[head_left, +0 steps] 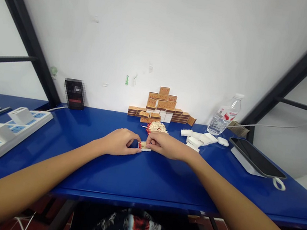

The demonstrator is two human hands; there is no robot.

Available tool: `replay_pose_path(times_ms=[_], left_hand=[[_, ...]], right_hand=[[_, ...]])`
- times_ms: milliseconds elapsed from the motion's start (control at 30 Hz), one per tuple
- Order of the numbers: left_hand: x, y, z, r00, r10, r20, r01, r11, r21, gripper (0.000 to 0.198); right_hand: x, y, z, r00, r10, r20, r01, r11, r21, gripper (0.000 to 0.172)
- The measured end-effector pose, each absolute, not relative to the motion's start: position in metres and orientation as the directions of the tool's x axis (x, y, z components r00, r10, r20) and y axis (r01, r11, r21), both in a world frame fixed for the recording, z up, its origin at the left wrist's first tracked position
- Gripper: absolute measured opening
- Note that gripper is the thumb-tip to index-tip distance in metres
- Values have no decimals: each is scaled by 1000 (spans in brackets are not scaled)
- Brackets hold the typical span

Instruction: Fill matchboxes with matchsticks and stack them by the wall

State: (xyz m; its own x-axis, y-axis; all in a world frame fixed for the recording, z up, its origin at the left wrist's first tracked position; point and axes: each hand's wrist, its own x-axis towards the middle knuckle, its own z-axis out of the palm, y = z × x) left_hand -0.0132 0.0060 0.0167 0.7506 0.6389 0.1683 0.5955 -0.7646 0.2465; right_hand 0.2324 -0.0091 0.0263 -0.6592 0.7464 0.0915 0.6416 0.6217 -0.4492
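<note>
A small white matchbox tray (145, 149) with red-tipped matches (142, 145) lies on the blue table in front of me. My left hand (119, 142) grips the tray's left end between thumb and fingers. Over its right end, my right hand (163, 145) has its fingertips pinched together; what they hold, if anything, is hidden. Just behind, a heap of loose matches (157, 127) has its red heads mostly to the left. Farther back, a stack of brown matchboxes (161, 103) stands against the wall.
White empty-looking trays (197, 139) lie in a pile to the right, near a tilted water bottle (224, 115), a white earphone case (223, 141) and a phone (256, 157) propped on a white box. A power strip (30, 128) and a black object (75, 94) are on the left.
</note>
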Motion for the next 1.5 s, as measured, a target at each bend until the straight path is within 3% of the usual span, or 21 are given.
replay_pose_path(times_ms=[233, 500, 833, 1033, 1267, 1500], left_hand=[[-13, 6, 16, 757, 629, 174, 588, -773, 238, 34], [-14, 6, 16, 759, 626, 180, 585, -776, 237, 34], [-14, 7, 15, 757, 628, 183, 581, -774, 251, 35], [-13, 6, 16, 754, 633, 175, 590, -770, 242, 31], [-13, 6, 16, 756, 632, 170, 589, -770, 244, 33], [-13, 6, 16, 754, 636, 168, 593, -767, 245, 33]], right_hand=[[233, -6, 25, -664, 744, 79, 641, 620, -452, 7], [237, -2, 24, -604, 774, 191, 651, 617, -442, 9], [228, -9, 26, -646, 745, 168, 634, 646, -425, 7], [226, -10, 24, -654, 740, 160, 588, 630, -507, 9], [234, -6, 25, -668, 722, 180, 635, 679, -368, 8], [233, -8, 27, -680, 719, 146, 633, 675, -379, 10]])
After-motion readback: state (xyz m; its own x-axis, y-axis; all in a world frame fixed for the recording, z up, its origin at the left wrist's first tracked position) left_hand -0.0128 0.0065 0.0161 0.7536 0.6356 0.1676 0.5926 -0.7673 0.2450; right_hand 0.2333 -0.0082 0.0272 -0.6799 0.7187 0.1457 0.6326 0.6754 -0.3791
